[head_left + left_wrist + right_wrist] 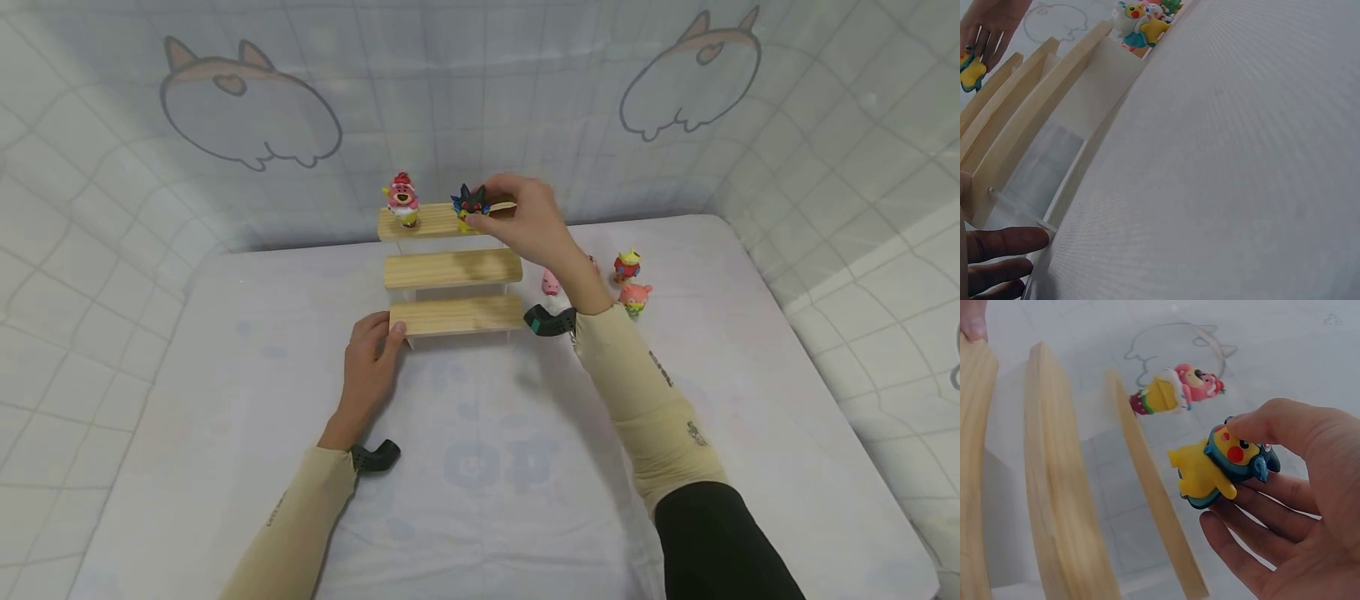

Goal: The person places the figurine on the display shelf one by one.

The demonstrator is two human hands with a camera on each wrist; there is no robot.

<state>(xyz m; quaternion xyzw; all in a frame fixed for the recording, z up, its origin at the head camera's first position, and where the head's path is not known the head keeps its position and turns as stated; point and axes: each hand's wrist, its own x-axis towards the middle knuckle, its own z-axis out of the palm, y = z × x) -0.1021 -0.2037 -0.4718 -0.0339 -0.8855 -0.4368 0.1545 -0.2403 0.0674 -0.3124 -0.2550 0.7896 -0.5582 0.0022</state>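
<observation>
My right hand (528,221) pinches a small yellow figurine (1207,465) with red cheeks and a dark blue hood, thumb over its face and fingers behind. It is held at the top board of a three-step wooden display stand (453,271). On that board's left end stands a pink bear figurine (402,200) with a red top. At the stand's lower left, my left hand (369,358) grips the end of the bottom board, thumb on top and the other fingers (1010,242) along the clear side support.
Right of the stand, partly behind my right forearm, are several figurines: a pink pig (551,283), a yellow-topped red one (627,265) and a pink-headed one (634,297). A white cloth (465,467) covers the table. A grid-patterned curtain (480,100) hangs behind.
</observation>
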